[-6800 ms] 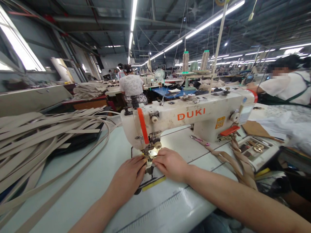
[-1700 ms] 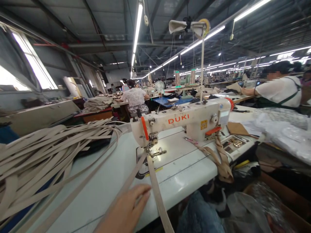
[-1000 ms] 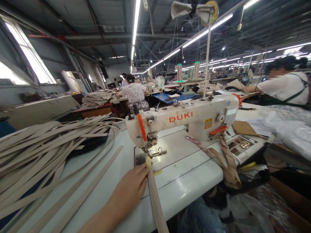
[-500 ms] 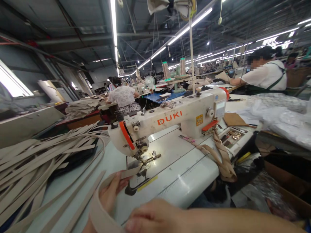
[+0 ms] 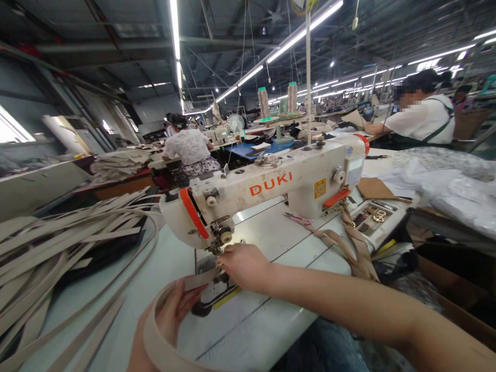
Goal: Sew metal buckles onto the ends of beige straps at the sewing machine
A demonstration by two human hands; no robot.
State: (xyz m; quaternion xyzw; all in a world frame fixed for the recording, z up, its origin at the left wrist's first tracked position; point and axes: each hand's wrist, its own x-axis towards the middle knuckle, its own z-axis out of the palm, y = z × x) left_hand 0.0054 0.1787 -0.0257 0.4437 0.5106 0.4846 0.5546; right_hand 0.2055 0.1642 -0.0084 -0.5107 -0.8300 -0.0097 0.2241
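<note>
A beige fabric strap [image 5: 157,333] curves up from the bottom edge and runs to the needle area of a white sewing machine [image 5: 271,178]. My left hand [image 5: 172,312] is closed around the strap, left of the needle plate. Right by the presser foot, my right hand [image 5: 246,266] pinches the strap's far end, its fingertips partly hidden behind the hand. The strap lies nearly flat between the two hands and loops loosely below the left one.
Many beige straps [image 5: 34,258] lie heaped on the left of the table. Pink-handled scissors [image 5: 298,219], tan strips [image 5: 358,248] and a parts tray [image 5: 375,219] are on the right. Thread cones [image 5: 263,103] stand behind the machine. Two people [image 5: 189,147] work at other tables.
My right hand has moved up and forward from the bottom edge to the strap's end at the needle. The left hand keeps its hold. The view has shifted slightly.
</note>
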